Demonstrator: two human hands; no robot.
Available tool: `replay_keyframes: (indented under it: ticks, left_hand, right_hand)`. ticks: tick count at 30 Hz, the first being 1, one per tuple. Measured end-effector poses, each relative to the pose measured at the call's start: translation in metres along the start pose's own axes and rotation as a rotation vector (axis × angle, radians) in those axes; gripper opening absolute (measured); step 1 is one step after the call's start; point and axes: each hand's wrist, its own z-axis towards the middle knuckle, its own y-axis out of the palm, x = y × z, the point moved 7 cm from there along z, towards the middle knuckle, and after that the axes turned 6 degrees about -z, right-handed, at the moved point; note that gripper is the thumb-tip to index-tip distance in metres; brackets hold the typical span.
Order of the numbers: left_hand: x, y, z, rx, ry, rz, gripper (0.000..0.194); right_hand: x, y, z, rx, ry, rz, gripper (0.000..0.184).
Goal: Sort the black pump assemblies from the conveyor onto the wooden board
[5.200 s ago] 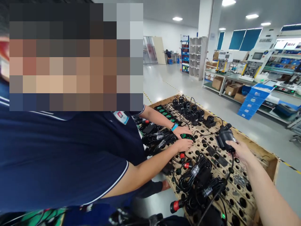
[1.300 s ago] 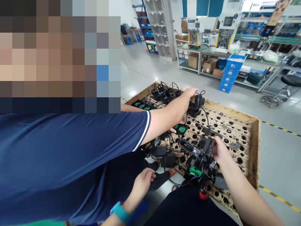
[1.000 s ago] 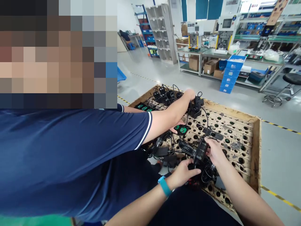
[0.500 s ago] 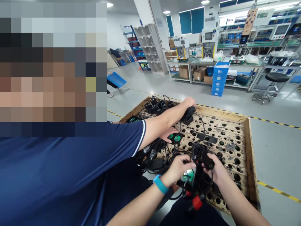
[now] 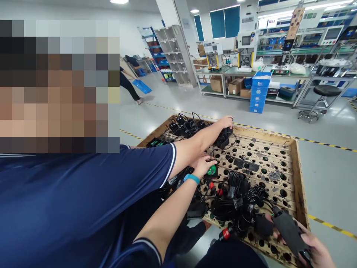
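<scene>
A perforated wooden pallet tray holds black units and bundled black cables. My left hand, with a teal wristband, is closed on a small black part with a green disc near the tray's middle. At the bottom right, my right hand grips a long black adapter block whose cable runs into the bundles. A co-worker in a navy shirt leans across on my left. That person's hand rests on a black unit further back. A red plug lies at the near edge.
More black units cluster at the tray's far left corner. Beyond are benches with machines, stacked blue crates, a grey shelf unit, a stool and yellow-black floor tape. Another person walks at the back left.
My left hand left the cable bundle and reached forward to the green-disc part. My right hand drew back to the near right, pulling the adapter block out of the bundle.
</scene>
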Motion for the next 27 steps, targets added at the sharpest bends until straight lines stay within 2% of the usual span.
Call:
replay_keyframes:
  ticks: [3, 5, 7, 10, 13, 16, 18, 21, 23, 25, 27]
  left_hand:
    - [-0.002, 0.004, 0.017, -0.118, 0.105, 0.075, 0.047]
    - [-0.005, 0.011, 0.025, -0.193, 0.191, 0.236, 0.047]
    - [-0.012, 0.026, 0.030, -0.222, 0.248, 0.453, 0.048]
    - [-0.028, 0.062, 0.035, -0.250, 0.250, 0.623, 0.051]
    - [-0.043, 0.097, 0.038, -0.330, 0.230, 0.670, 0.049]
    - [-0.053, 0.109, 0.035, -0.378, 0.204, 0.723, 0.044]
    - [-0.054, 0.106, 0.027, -0.361, 0.191, 0.785, 0.051]
    - [-0.054, 0.095, 0.002, -0.313, 0.137, 0.896, 0.083]
    - [-0.051, 0.090, -0.013, -0.313, 0.061, 0.918, 0.092]
    - [-0.036, 0.092, -0.008, -0.316, -0.007, 0.885, 0.087]
    - [-0.001, 0.104, 0.024, -0.315, -0.028, 0.808, 0.080]
  right_hand:
    - [-0.001, 0.000, 0.010, 0.033, 0.088, -0.072, 0.072]
    - [-0.007, 0.003, 0.020, 0.040, 0.058, -0.201, 0.077]
    - [-0.016, 0.006, 0.030, 0.052, -0.012, -0.349, 0.078]
    - [-0.028, 0.003, 0.044, 0.118, -0.082, -0.578, 0.070]
    - [-0.032, -0.007, 0.055, 0.161, -0.015, -0.766, 0.065]
    - [-0.037, -0.022, 0.066, 0.275, 0.080, -1.069, 0.063]
    - [-0.049, -0.021, 0.071, 0.403, 0.001, -1.337, 0.065]
    - [-0.066, 0.009, 0.075, 0.567, -0.292, -1.666, 0.068]
    - [-0.065, 0.038, 0.076, 0.602, -0.474, -1.803, 0.061]
    - [-0.052, 0.068, 0.081, 0.501, -0.606, -1.868, 0.057]
    - [-0.032, 0.092, 0.093, 0.291, -0.644, -1.881, 0.066]
